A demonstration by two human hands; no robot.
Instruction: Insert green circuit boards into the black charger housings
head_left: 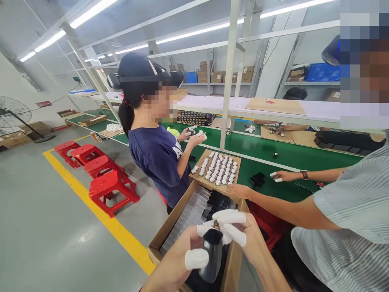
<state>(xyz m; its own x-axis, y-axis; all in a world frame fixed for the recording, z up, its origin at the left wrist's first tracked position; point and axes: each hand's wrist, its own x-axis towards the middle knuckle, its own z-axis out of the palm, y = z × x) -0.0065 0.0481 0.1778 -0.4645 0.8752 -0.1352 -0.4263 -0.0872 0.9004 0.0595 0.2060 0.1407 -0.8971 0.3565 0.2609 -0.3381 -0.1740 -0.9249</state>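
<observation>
My left hand, in white finger cots, grips a glossy black hollow plastic housing with its opening tilted up. At that opening, my right hand pinches a small part with red and green bits, mostly hidden by the white-tipped fingers. Both hands are over an open cardboard box. Inside it, black housings lie near a clear plastic divided tray.
Behind the box, a cardboard sheet carries rows of white round parts. A co-worker in navy stands left; another in stripes reaches in from the right. Red stools line the floor. A green bench runs behind.
</observation>
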